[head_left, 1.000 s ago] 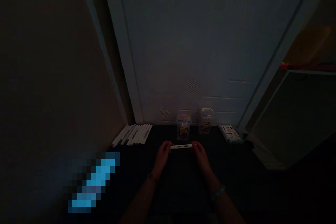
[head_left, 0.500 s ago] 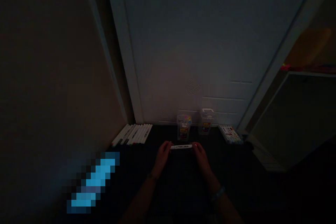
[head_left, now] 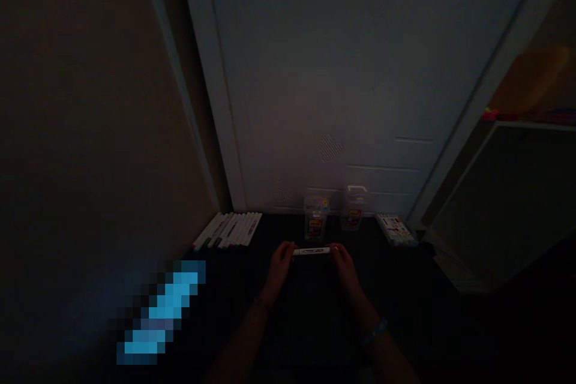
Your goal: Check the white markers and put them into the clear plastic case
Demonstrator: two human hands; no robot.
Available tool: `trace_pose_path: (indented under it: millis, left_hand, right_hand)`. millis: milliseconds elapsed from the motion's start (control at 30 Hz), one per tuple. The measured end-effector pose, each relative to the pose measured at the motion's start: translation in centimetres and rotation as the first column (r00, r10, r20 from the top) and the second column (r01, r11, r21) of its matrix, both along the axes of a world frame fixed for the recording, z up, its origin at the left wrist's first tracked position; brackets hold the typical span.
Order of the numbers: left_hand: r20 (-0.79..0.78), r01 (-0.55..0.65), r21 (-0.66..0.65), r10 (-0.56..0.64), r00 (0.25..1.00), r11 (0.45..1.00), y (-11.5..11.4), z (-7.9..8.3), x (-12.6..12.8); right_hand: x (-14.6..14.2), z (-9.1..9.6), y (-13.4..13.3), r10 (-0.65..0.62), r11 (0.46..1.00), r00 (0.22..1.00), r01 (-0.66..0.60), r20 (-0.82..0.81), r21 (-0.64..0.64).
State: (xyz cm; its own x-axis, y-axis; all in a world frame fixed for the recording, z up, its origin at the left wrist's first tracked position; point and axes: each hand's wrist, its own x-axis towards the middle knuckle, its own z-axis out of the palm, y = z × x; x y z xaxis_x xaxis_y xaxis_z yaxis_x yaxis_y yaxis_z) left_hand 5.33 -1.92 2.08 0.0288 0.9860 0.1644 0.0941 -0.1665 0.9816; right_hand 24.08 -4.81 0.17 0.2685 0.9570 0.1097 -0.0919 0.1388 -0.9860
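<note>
Between my two hands a white marker (head_left: 312, 251) with dark print on its barrel lies level, held over the dark table. My left hand (head_left: 282, 259) pinches its left end. At the other end, the fingers of my right hand (head_left: 342, 259) are closed on the marker. Just beyond it stands a clear plastic container (head_left: 315, 225) with a printed label and some coloured bits near its top. A second clear container (head_left: 351, 216) with a white handle is set a little farther right. The dim light hides finer detail of the fingers.
A row of several white markers (head_left: 243, 229) lies at the table's left back edge. To the right back is a pack of markers (head_left: 396, 230). A pale panel (head_left: 315, 84) rises behind the table, and a blurred bright blue patch (head_left: 166, 312) shows at left.
</note>
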Motion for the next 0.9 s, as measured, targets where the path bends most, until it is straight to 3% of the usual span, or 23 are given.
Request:
trace_pose_path:
  millis: [200,533,900]
  left_hand:
    - [-0.035,-0.014,0.029,0.015,0.999,0.999,-0.3,0.4,-0.1]
    - [-0.007,-0.066,0.043,0.067,0.998,0.997,0.2,-0.2,0.0]
    - [-0.023,-0.079,0.024,0.08,0.997,0.997,-0.3,0.4,0.0]
  right_hand:
    - [-0.1,0.1,0.0,-0.028,0.999,1.0,0.028,0.002,-0.023]
    - [-0.1,-0.3,0.2,-0.002,1.0,1.0,0.002,-0.008,-0.002]
    - [-0.4,0.9,-0.5,-0.018,0.999,0.999,0.019,0.039,-0.031]
